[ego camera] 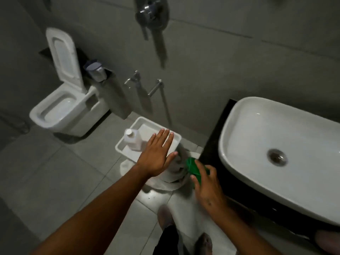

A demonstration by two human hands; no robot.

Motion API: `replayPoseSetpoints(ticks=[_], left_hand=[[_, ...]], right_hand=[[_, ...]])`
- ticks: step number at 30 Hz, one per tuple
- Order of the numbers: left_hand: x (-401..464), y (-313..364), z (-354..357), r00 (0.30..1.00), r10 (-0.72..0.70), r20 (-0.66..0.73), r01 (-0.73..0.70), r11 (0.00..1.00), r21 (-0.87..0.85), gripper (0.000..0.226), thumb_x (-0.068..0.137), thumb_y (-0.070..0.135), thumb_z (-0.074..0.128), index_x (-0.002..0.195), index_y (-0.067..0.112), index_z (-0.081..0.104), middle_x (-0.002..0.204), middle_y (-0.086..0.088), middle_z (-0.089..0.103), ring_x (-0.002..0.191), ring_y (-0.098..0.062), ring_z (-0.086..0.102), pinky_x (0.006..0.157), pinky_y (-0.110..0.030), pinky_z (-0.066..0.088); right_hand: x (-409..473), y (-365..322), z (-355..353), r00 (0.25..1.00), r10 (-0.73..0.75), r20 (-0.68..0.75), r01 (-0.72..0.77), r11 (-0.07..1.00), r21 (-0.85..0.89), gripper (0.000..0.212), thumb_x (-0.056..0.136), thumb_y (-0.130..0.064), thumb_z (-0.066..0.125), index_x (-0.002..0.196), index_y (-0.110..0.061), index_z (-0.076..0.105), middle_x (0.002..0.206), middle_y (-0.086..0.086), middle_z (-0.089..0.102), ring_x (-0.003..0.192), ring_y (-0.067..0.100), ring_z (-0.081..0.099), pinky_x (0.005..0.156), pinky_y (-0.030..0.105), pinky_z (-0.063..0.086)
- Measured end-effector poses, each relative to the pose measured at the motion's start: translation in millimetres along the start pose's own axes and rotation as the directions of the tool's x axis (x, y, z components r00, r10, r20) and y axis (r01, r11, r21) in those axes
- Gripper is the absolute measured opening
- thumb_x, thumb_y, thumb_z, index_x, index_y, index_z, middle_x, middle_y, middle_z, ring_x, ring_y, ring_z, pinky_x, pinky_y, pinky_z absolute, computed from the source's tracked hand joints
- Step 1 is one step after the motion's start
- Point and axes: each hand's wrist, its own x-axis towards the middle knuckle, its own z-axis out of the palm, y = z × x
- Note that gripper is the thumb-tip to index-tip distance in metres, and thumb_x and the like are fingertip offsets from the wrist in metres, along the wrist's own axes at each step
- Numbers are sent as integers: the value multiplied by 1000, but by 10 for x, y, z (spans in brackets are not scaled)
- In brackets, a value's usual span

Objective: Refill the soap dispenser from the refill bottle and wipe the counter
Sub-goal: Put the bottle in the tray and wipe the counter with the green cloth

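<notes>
White tray [175, 136] holds white bottle [132, 139]; right hand [207, 188] grips green object [195, 169].

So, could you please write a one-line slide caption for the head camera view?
Right hand holds a green object; open left hand hovers over a white tray with a bottle, beside the sink.

White capped refill bottle [132, 139] upright in white tray [122, 146] on floor; green object [194, 168] gripped beside basin counter.
</notes>
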Motion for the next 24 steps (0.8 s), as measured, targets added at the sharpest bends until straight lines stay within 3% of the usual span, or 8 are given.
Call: replayPoseSetpoints(ticks=[4, 7, 10, 12, 18, 24], left_hand=[[369, 924, -173, 968, 250, -24, -250, 968, 19, 77, 103, 59, 21, 162, 10, 20, 170, -13, 19, 160, -26, 9, 129, -44, 9], [630, 1449, -170, 904, 427, 35, -427, 904, 20, 74, 105, 57, 29, 163, 11, 18, 171, -13, 14, 160, -27, 5, 129, -46, 7], [889, 1855, -100, 810, 569, 141, -580, 813, 52, 74, 105, 56, 29, 164, 13, 14, 172, -11, 9, 160, -27, -1, 130, -45, 3], [1010, 2009, -24, 734, 644, 214, -672, 734, 96, 75, 105, 60, 24, 164, 14, 13, 172, -10, 9, 160, -26, -2, 130, -44, 4], [1213, 2019, 107, 612, 752, 244, -790, 596, 145, 77, 103, 62, 15, 162, 13, 22, 169, -12, 22, 159, -28, 12, 129, -46, 14], [1203, 2044, 153, 592, 765, 252, -804, 581, 126, 79, 103, 63, 8, 162, 12, 22, 169, -12, 22, 159, -28, 10, 128, -48, 14]], right_hand=[[-630, 495, -357, 986, 152, -64, -149, 988, 50, 54, 100, -31, 57, 151, -26, 41, 142, 16, 36, 120, 35, 55, 101, 38, 48], [-986, 866, -492, 944, 301, -134, -296, 953, 58, 54, 100, -31, 56, 151, -27, 39, 145, 17, 33, 119, 36, 55, 101, 38, 48], [-1258, 1302, -602, 854, 452, -259, -442, 892, 96, 54, 99, -26, 58, 150, -22, 42, 146, 21, 31, 118, 39, 55, 103, 41, 47], [-1425, 1550, -619, 750, 567, -340, -551, 821, 152, 53, 99, -25, 58, 150, -21, 43, 145, 22, 32, 118, 41, 54, 104, 41, 47], [-1401, 1890, -726, 499, 711, -495, -678, 676, 288, 54, 98, -29, 59, 149, -20, 43, 143, 27, 33, 118, 50, 52, 98, 48, 50], [-1136, 1719, -688, 350, 805, -479, -797, 525, 299, 62, 99, -59, 38, 148, -22, 44, 145, 24, 27, 121, 50, 46, 93, 52, 51]])
